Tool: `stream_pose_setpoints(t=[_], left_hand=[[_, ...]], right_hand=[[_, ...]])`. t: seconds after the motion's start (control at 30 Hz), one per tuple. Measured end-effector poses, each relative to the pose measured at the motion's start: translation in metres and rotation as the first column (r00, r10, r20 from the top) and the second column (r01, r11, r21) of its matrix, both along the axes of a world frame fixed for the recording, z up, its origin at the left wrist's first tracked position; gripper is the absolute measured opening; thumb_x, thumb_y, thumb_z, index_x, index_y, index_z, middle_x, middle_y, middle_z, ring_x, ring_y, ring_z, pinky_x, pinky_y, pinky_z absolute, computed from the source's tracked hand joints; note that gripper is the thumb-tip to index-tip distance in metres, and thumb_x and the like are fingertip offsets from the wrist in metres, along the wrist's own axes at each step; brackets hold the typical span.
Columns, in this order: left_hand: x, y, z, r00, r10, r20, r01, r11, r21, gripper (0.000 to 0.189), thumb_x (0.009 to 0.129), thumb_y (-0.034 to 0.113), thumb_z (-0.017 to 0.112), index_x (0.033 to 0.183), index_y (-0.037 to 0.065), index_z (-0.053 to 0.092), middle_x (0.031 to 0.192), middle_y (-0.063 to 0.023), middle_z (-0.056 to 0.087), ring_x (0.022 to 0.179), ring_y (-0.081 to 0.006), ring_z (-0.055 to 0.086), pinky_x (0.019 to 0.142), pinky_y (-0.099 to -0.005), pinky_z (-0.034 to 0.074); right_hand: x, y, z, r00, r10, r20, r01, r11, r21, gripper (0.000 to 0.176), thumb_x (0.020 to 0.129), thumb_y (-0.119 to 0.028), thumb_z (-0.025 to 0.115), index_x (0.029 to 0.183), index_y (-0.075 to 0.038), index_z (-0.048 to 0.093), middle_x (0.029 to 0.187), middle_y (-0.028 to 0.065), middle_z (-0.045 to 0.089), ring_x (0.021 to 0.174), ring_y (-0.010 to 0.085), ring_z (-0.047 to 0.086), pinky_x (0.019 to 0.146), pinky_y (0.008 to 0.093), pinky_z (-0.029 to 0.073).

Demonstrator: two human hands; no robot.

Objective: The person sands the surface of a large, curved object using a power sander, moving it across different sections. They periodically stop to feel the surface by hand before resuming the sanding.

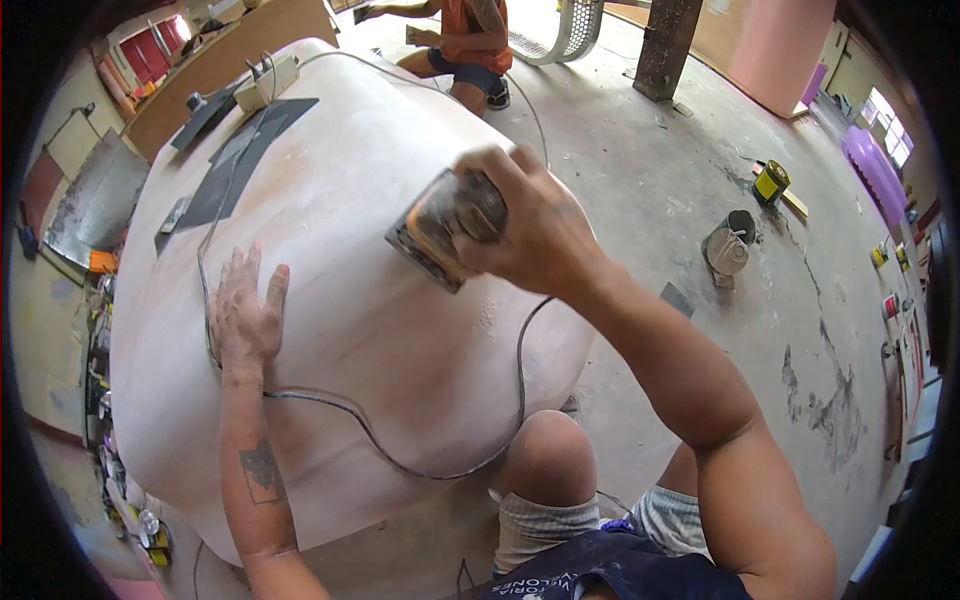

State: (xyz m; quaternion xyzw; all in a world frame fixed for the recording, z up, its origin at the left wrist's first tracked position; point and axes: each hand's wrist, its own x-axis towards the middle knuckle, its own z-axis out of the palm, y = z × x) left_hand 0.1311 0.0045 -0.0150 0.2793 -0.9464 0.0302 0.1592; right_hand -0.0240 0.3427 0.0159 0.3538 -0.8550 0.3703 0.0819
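A big, smoothly rounded whitish-pink body (330,210) fills the middle of the view, with brownish patches on its surface. My right hand (530,210) grips a yellow-and-black power sander (430,232) from above, its square pad against the upper right of the surface. Flat on the left side lies my left hand (246,310), palm down, fingers extended and thumb apart. A dark power cord (385,448) loops across the lower part of the body and runs under my left hand.
Dark sheets (235,165), a small device (175,214) and a power strip (268,84) lie on the body's upper left. A crouching person (470,40) works beyond it. On the floor at right stand a bucket (728,245) and a yellow-black can (771,183), near a metal post (670,50).
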Motion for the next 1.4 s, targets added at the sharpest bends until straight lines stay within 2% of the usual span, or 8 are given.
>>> stream_pose_setpoints(t=[0.3, 0.43, 0.63, 0.83, 1.0, 1.13, 1.27, 1.4], left_hand=[[-0.021, 0.024, -0.003, 0.992, -0.117, 0.051, 0.121, 0.991, -0.065, 0.091, 0.1, 0.079, 0.043, 0.169, 0.02, 0.036, 0.176, -0.0225, 0.024, 0.163, -0.0415, 0.022, 0.13, -0.0574, 0.02], [-0.044, 0.046, -0.002, 0.98, -0.189, 0.069, 0.194, 0.979, -0.07, 0.099, 0.095, 0.085, 0.046, 0.17, 0.021, 0.035, 0.176, -0.0228, 0.026, 0.163, -0.0418, 0.021, 0.13, -0.0585, 0.019], [-0.092, 0.083, 0.004, 0.95, -0.287, 0.119, 0.293, 0.956, -0.03, 0.109, 0.09, 0.09, 0.048, 0.169, 0.016, 0.035, 0.173, -0.0265, 0.029, 0.163, -0.044, 0.021, 0.129, -0.0583, 0.019], [-0.117, 0.104, 0.008, 0.941, -0.316, 0.123, 0.318, 0.948, 0.006, 0.113, 0.088, 0.087, 0.054, 0.168, 0.01, 0.036, 0.172, -0.0298, 0.03, 0.162, -0.045, 0.023, 0.129, -0.059, 0.02], [-0.134, 0.113, 0.007, 0.928, -0.352, 0.117, 0.352, 0.936, 0.022, 0.111, 0.087, 0.084, 0.058, 0.168, 0.011, 0.036, 0.171, -0.0297, 0.032, 0.161, -0.0441, 0.026, 0.129, -0.0584, 0.02], [-0.138, 0.107, 0.002, 0.92, -0.382, 0.084, 0.382, 0.924, 0.02, 0.11, 0.086, 0.085, 0.06, 0.168, 0.015, 0.038, 0.17, -0.0274, 0.035, 0.16, -0.0429, 0.029, 0.129, -0.0588, 0.02], [-0.138, 0.115, 0.006, 0.924, -0.373, 0.089, 0.373, 0.928, 0.015, 0.108, 0.088, 0.081, 0.059, 0.165, 0.007, 0.041, 0.168, -0.0313, 0.037, 0.16, -0.0441, 0.029, 0.129, -0.0534, 0.023], [-0.136, 0.117, 0.005, 0.935, -0.343, 0.086, 0.345, 0.938, -0.007, 0.108, 0.088, 0.082, 0.059, 0.166, 0.009, 0.041, 0.168, -0.0296, 0.037, 0.16, -0.0427, 0.03, 0.129, -0.0529, 0.023]], right_hand=[[0.005, 0.044, -0.065, 0.993, 0.065, 0.096, -0.04, 0.971, -0.235, 0.083, 0.076, -0.02, 0.088, 0.145, -0.025, 0.044, 0.131, 0.0232, 0.047, 0.112, 0.0471, 0.066, 0.098, 0.052, 0.061], [-0.032, 0.044, -0.06, 0.995, 0.035, 0.092, -0.009, 0.963, -0.271, 0.087, 0.072, -0.021, 0.086, 0.144, -0.015, 0.038, 0.135, 0.026, 0.043, 0.119, 0.0519, 0.06, 0.101, 0.0557, 0.056], [-0.137, 0.007, -0.024, 0.989, 0.055, 0.134, -0.022, 0.972, -0.233, 0.088, 0.073, -0.035, 0.083, 0.144, -0.002, 0.043, 0.136, 0.031, 0.053, 0.126, 0.0459, 0.059, 0.11, 0.0464, 0.049], [-0.195, 0.001, -0.042, 0.983, 0.097, 0.157, -0.054, 0.965, -0.257, 0.097, 0.073, -0.045, 0.083, 0.149, 0.001, 0.043, 0.14, 0.0346, 0.055, 0.125, 0.0482, 0.064, 0.106, 0.0484, 0.053], [-0.173, 0.039, -0.108, 0.981, 0.171, 0.093, -0.107, 0.875, -0.472, 0.085, 0.069, -0.039, 0.08, 0.144, -0.018, 0.045, 0.13, 0.0248, 0.057, 0.118, 0.0453, 0.065, 0.102, 0.0513, 0.055], [-0.143, 0.066, -0.139, 0.973, 0.231, 0.025, -0.181, 0.822, -0.539, 0.075, 0.074, -0.028, 0.087, 0.14, -0.021, 0.052, 0.126, 0.0161, 0.061, 0.119, 0.0401, 0.065, 0.104, 0.0484, 0.055], [-0.128, 0.081, -0.138, 0.966, 0.257, 0.013, -0.225, 0.868, -0.442, 0.073, 0.077, -0.03, 0.091, 0.141, -0.023, 0.056, 0.125, 0.0136, 0.062, 0.118, 0.0364, 0.067, 0.102, 0.045, 0.057], [-0.124, 0.1, -0.128, 0.962, 0.272, -0.03, -0.272, 0.938, -0.217, 0.075, 0.078, -0.03, 0.091, 0.144, -0.026, 0.057, 0.129, 0.0127, 0.061, 0.117, 0.0335, 0.068, 0.099, 0.0428, 0.059]])
